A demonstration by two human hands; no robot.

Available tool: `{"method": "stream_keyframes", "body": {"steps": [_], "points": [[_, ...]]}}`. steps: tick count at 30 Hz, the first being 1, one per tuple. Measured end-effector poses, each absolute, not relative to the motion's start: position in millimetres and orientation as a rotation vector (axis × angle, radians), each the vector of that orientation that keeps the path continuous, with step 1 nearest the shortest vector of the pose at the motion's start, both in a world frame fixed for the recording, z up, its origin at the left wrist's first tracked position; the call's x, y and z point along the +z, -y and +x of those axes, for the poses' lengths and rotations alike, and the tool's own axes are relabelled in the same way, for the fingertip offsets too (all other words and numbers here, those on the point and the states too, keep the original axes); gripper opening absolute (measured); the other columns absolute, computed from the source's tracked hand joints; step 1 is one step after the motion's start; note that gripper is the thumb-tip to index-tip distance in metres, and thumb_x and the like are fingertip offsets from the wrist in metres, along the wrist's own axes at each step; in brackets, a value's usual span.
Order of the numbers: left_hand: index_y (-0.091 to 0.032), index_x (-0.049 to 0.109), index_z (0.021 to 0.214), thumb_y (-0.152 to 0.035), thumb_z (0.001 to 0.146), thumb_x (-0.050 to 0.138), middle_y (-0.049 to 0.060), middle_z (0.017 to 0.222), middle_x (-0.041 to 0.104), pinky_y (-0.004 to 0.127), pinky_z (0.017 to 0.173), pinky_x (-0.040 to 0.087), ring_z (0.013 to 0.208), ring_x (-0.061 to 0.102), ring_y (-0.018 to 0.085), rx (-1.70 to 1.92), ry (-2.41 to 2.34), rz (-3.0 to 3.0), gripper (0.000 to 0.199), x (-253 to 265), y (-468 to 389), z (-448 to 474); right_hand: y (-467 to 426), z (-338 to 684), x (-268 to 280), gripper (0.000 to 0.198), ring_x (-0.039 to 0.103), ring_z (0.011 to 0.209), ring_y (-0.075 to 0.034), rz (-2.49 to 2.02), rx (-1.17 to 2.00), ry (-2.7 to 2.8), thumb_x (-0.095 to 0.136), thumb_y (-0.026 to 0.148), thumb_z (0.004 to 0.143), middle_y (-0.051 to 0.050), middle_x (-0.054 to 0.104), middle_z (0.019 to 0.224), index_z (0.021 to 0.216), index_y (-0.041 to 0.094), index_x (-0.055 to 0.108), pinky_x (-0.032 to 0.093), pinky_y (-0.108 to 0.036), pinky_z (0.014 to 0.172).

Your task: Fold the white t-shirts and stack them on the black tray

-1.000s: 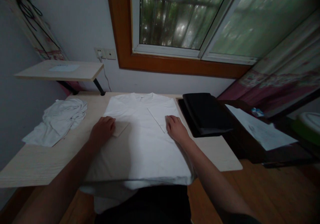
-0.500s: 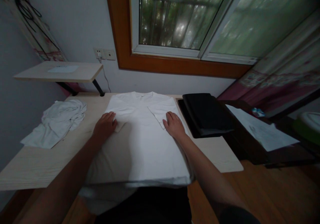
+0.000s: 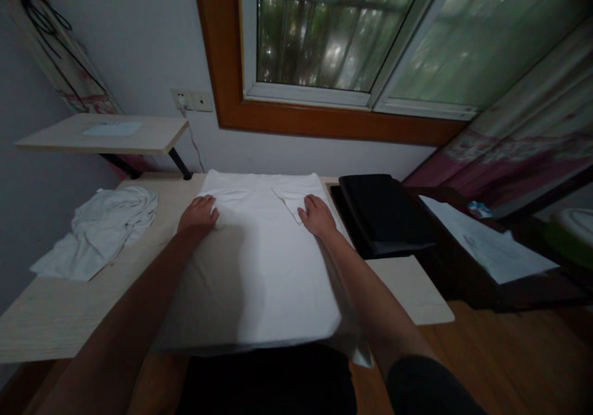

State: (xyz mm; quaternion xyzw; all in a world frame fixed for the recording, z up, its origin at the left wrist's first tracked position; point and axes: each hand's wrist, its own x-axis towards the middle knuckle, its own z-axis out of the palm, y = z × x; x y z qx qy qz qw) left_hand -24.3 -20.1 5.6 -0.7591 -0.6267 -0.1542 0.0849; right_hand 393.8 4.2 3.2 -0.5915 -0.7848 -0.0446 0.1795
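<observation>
A white T-shirt (image 3: 278, 267) lies spread over the middle of the table, its near end hanging over the front edge. Its sleeves appear folded inward over the body, and the neckline no longer shows at the far end. My left hand (image 3: 198, 213) rests palm down on the shirt's left side, fingers stretched forward and thumb apart. On the right side my right hand (image 3: 319, 216) lies likewise, its fingers beside the slanting edge of a sleeve. Both palms are hidden from above.
A crumpled white cloth (image 3: 104, 230) lies on the table's left part, below a small raised shelf (image 3: 157, 137). A black folder (image 3: 382, 208) stands at the right. Beyond it are dark furniture and a sheet of paper (image 3: 482, 239). Wall and window close off the back.
Both hands have moved slightly away from me, and the T-shirt has shifted toward the wall. Its neckline has gone from sight, and less cloth hangs at the front left.
</observation>
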Motion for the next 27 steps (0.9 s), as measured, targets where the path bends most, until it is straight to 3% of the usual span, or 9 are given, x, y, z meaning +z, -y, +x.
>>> {"method": "stream_keyframes", "body": {"steps": [4,13,23,27], "points": [[-0.008,0.06,0.138,-0.033,0.097,0.036,0.014,0.145,0.058,0.04,0.122,0.03,0.136,0.048,0.028,-0.493,1.874,-2.259,0.053,7,8,-25,-20,392,3,0.055,0.044,0.139,-0.031,-1.682,-0.124,2.226,0.045,0.043,0.102,-0.019,0.051,0.151,0.143,0.008,0.053,0.032,-0.044,0.119],[-0.013,0.058,0.141,-0.031,0.096,0.039,0.013,0.148,0.057,0.046,0.12,0.032,0.137,0.047,0.03,-0.498,1.87,-2.271,0.052,5,-20,-30,-49,391,1,0.059,0.038,0.145,-0.031,-1.743,-0.07,2.228,0.042,0.045,0.102,-0.018,0.045,0.157,0.148,0.008,0.049,0.028,-0.045,0.122],[-0.006,0.056,0.141,-0.028,0.096,0.036,0.018,0.149,0.055,0.044,0.122,0.029,0.142,0.045,0.029,-0.464,1.806,-2.313,0.054,4,-29,-33,-59,391,-1,0.058,0.04,0.145,-0.031,-1.72,-0.071,2.234,0.042,0.045,0.102,-0.018,0.045,0.157,0.147,0.008,0.05,0.03,-0.045,0.122],[-0.013,0.05,0.149,-0.028,0.098,0.034,0.014,0.157,0.048,0.046,0.124,0.026,0.147,0.04,0.026,-0.381,1.866,-2.32,0.056,1,-20,-39,-53,396,-1,0.058,0.039,0.147,-0.029,-1.723,-0.069,2.274,0.04,0.043,0.104,-0.018,0.044,0.158,0.149,0.008,0.048,0.028,-0.043,0.123]]}}
